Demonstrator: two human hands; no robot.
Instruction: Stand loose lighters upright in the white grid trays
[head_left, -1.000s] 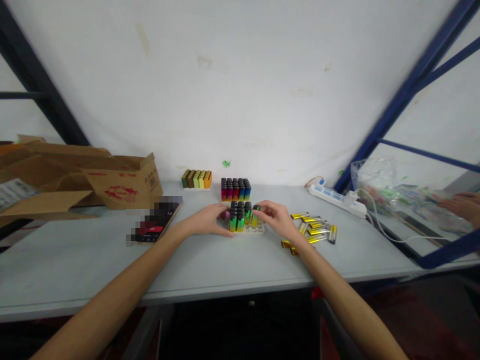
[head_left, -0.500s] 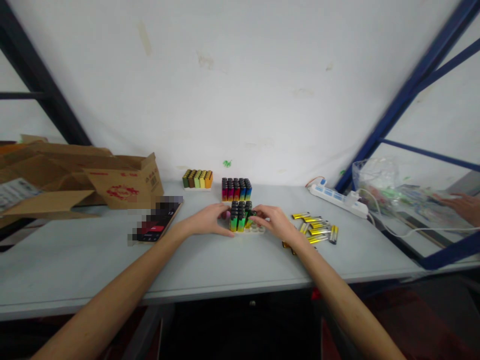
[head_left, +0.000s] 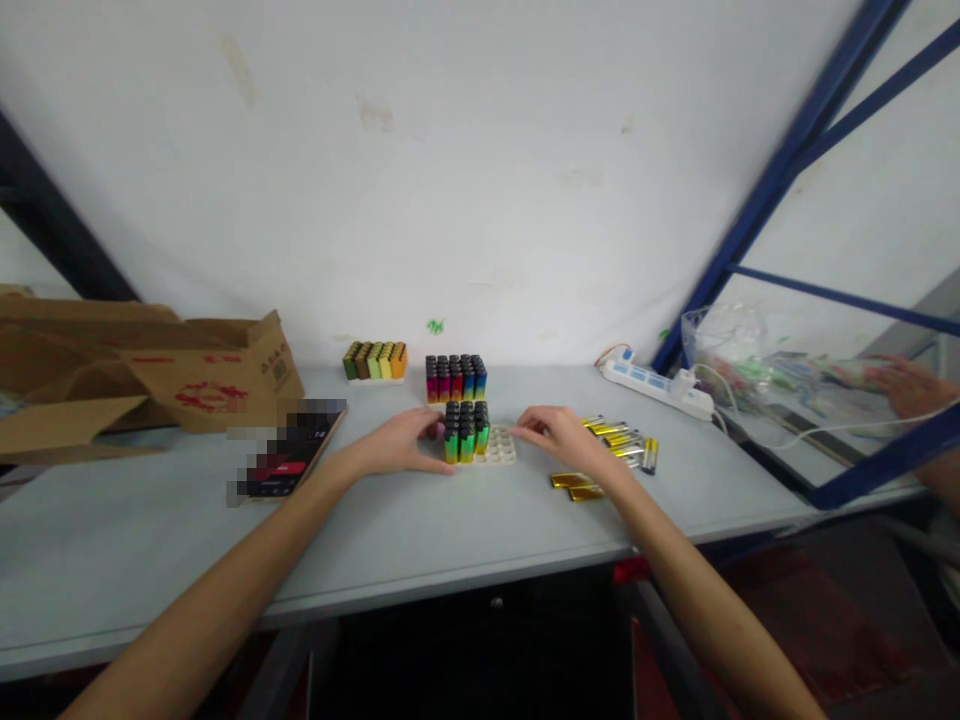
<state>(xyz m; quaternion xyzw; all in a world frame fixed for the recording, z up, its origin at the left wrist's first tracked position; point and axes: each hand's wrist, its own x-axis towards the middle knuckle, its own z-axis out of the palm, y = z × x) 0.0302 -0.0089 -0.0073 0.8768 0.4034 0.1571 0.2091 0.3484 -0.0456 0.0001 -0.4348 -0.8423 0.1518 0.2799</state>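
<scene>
Several green-yellow lighters (head_left: pixel 466 440) with black tops stand upright in the left part of a white tray (head_left: pixel 501 447) whose right part shows bare round holes. My left hand (head_left: pixel 411 440) is at the tray's left side, thumb and fingers spread around the edge of the lighters. Just right of the tray is my right hand (head_left: pixel 546 430), its fingers apart and nothing seen between them. Beyond that hand lie loose gold lighters (head_left: pixel 616 436) on the table.
Behind stand a block of red-to-blue lighters (head_left: pixel 456 380) and a block of green-to-orange ones (head_left: pixel 375 362). A phone (head_left: pixel 300 450) and cardboard boxes (head_left: pixel 217 375) are on the left. A power strip (head_left: pixel 658 388) lies on the right, near a blue frame (head_left: pixel 772 200) and another person's hand (head_left: pixel 911 385).
My right hand has let go of a lighter, which now stands in the tray, and has drawn back to the right. My left hand stays at the tray. The view has shifted slightly.
</scene>
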